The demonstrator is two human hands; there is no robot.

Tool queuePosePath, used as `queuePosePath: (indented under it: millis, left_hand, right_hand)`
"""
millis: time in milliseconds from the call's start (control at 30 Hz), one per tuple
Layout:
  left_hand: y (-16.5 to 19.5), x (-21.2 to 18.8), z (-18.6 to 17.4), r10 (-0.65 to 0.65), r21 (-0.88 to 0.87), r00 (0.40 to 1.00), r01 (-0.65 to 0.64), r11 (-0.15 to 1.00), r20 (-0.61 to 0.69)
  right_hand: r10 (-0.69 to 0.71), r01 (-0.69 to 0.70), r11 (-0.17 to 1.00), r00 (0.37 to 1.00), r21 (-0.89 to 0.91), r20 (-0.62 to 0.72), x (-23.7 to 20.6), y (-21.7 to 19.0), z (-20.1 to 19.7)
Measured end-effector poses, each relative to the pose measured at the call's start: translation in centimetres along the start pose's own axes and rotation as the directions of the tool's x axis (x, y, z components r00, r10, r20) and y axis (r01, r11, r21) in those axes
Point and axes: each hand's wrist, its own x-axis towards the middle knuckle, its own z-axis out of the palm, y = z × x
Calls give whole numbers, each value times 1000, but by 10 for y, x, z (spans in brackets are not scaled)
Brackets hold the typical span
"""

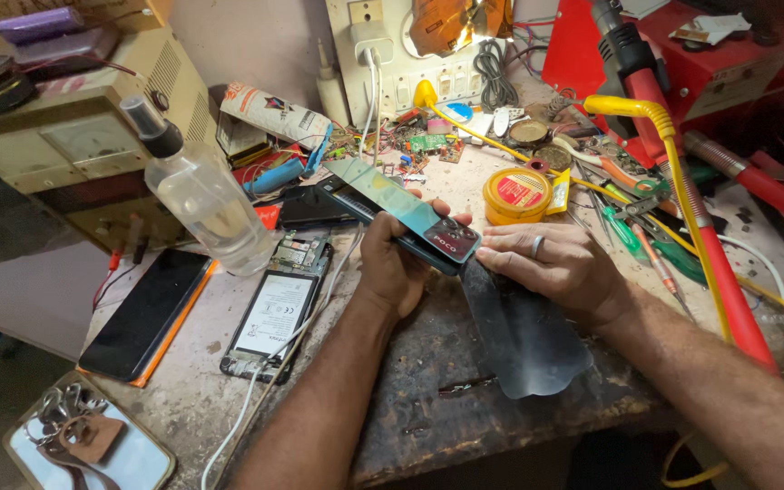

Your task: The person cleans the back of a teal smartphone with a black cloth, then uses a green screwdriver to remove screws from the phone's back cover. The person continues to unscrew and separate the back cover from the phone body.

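Head view: the left hand (398, 263) grips a teal-backed smartphone (406, 213) over the workbench (410, 426), fingers curled around its near end. The right hand (557, 263), fingers closed, pinches the phone's corner. Just behind sits a round yellow tin (516, 194) with a red label; a clear bottle (201, 195) stands left, an opened phone (276, 308) beside it.

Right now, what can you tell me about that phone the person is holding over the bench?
The phone is a slim slab with a glossy teal-green back and a dark camera block at its near end. It lies tilted, back up, far end pointing toward the wall sockets. The left hand grips it from below, while the right hand presses its fingers against the near end. Its screen side is hidden.
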Motion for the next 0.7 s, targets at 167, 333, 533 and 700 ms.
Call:
queuePosePath:
  millis: [167,333,533,700]
  left_hand:
    - [-1,0,0,-23,-59,999,22,998,-28]
    - [1,4,-1,51,-109,997,-44,993,62]
    - [10,1,-1,125,-109,985,-112,988,120]
    - [13,-1,10,102,-30,984,-99,995,145]
  right_hand:
    - [21,-20,999,999,31,-30,-4,4,3]
    - [258,-244,949,965,199,-47,-8,3,17]
    - [844,-645,156,480,748,238,-20,4,17]
    - [640,-510,-606,144,611,755,-22,5,10]
